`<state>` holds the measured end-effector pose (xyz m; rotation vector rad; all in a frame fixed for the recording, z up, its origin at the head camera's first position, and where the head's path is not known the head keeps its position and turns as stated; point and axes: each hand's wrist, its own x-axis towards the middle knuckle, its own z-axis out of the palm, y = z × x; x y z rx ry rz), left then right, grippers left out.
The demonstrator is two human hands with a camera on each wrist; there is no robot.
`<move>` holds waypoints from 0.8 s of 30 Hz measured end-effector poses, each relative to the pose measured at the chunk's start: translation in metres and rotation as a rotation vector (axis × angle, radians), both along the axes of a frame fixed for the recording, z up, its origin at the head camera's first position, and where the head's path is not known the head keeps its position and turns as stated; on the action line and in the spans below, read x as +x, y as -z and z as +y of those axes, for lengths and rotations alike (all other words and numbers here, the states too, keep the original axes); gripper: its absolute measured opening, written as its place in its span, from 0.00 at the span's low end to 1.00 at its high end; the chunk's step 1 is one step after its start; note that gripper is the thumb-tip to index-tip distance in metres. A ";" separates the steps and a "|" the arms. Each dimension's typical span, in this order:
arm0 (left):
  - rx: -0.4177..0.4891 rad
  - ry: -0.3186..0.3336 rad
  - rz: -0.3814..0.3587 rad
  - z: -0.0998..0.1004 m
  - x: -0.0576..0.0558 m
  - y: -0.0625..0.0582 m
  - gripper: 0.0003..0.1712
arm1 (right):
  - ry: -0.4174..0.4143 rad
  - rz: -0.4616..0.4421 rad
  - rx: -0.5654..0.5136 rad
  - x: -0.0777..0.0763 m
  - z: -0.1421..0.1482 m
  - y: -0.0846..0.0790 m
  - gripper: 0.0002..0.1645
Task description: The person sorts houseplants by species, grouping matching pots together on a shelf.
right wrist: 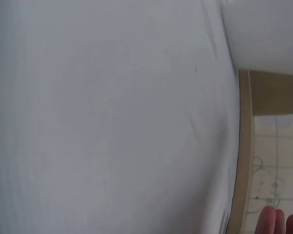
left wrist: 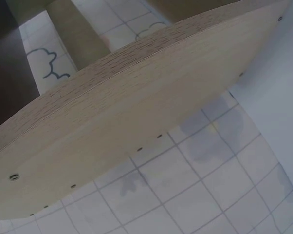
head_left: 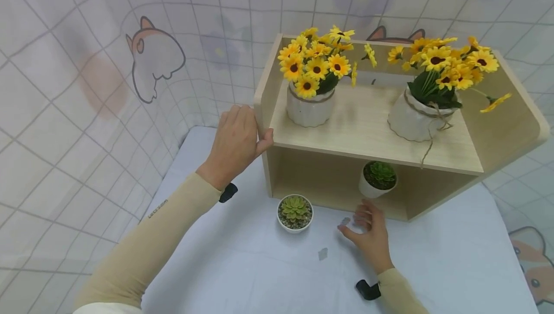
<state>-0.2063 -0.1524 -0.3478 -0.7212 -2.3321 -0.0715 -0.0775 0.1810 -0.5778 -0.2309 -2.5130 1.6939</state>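
Note:
A light wooden shelf (head_left: 337, 147) with two levels stands on the white-covered table. My left hand (head_left: 237, 143) grips the front of its left side panel, thumb on the front edge. That panel's outer face (left wrist: 137, 107), with small screws, fills the left wrist view. My right hand (head_left: 370, 233), fingers loosely bent and apart from the thumb, is just below a potted green succulent (head_left: 377, 178) in the lower compartment; nothing shows in its grasp. Its fingertips (right wrist: 266, 222) appear at the right wrist view's corner. A second potted succulent (head_left: 295, 213) sits on the table before the shelf.
Two white pots of yellow artificial flowers, a left one (head_left: 309, 108) and a right one (head_left: 413, 119), stand on the upper level. Twine hangs from the right pot. A tiled-pattern curtain (head_left: 225, 25) surrounds the table (head_left: 259, 266). Small grey patches (head_left: 322, 254) mark the tablecloth.

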 end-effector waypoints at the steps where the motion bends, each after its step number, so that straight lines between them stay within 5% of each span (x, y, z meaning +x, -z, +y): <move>1: -0.001 0.001 0.000 0.000 0.000 0.000 0.19 | -0.026 0.006 0.012 0.001 -0.004 -0.001 0.58; 16: -0.002 0.006 -0.003 -0.002 0.000 0.000 0.17 | -0.276 0.028 0.038 -0.002 -0.049 -0.003 0.64; 24: -0.005 0.005 -0.015 -0.001 0.000 -0.001 0.18 | -0.308 0.032 0.068 -0.005 -0.065 -0.003 0.65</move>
